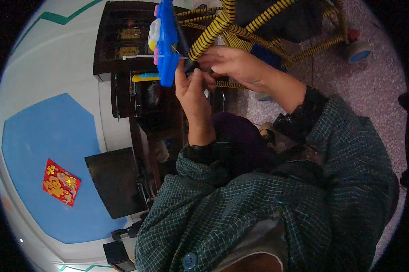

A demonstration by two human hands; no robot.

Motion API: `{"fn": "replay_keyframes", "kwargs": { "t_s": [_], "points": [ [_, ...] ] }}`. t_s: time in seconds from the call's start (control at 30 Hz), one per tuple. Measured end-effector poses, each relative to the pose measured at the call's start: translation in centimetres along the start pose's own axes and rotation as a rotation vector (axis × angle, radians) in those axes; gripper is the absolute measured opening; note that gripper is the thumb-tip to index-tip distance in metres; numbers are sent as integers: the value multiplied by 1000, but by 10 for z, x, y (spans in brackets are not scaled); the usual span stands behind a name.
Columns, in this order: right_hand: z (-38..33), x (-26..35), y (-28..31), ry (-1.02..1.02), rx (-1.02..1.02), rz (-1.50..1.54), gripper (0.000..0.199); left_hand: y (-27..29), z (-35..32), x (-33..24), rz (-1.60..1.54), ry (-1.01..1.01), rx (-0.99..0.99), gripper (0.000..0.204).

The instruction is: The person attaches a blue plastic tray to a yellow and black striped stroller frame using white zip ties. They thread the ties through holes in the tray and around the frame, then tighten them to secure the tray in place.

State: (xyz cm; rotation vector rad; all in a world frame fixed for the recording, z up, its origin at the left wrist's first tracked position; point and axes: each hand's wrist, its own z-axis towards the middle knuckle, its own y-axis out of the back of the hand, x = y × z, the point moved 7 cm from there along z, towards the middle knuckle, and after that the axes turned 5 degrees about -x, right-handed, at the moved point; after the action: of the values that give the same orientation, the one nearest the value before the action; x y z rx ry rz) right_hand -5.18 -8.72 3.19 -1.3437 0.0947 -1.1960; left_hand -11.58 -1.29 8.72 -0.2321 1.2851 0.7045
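My left hand (193, 90) is raised at the upper middle, with thumb and index finger brought close together beside a dark fitting (192, 65) on a yellow-and-black striped tube (209, 38). Across the tube's end, my right hand (236, 67) reaches in from the right with curled fingers; what its fingertips hold is hidden. A blue plastic panel (169, 50) with a white, yellow and pink figure stands on edge just left of the tube. A thin white strip like a cable tie (143, 57) crosses the panel toward my left fingertips. Whether my fingers grip it, I cannot tell.
The striped tubes belong to a wheeled frame with a dark fabric part (281, 22) and a wheel (359, 52) on the speckled floor (349, 90). A dark cabinet (118, 54) stands left of it, and a black screen (116, 181) lower left.
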Motion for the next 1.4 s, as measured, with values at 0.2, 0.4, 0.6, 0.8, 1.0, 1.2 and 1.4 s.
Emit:
{"fn": "replay_keyframes", "kwargs": {
  "t_s": [0.2,0.4,0.6,0.8,1.0,1.2,1.4],
  "points": [
    [4,4,-18,-46,56,280,38,-6,7,-5,-214,12,120,53],
    [3,2,-22,-18,-38,251,30,-6,5,-4,-342,29,160,54],
    [7,-2,-21,-5,4,274,28,1,7,0,-310,16,130,54],
    [6,-5,-22,-126,47,-12,22,8,4,5,-257,67,86,56],
    [5,49,-26,-97,-76,-618,20,11,0,4,-313,97,95,49],
    [28,111,-51,167,-80,-884,23,24,0,23,-327,287,23,24],
    [75,104,-96,531,133,-1454,24,6,2,43,-610,524,148,30]
  ]
}}
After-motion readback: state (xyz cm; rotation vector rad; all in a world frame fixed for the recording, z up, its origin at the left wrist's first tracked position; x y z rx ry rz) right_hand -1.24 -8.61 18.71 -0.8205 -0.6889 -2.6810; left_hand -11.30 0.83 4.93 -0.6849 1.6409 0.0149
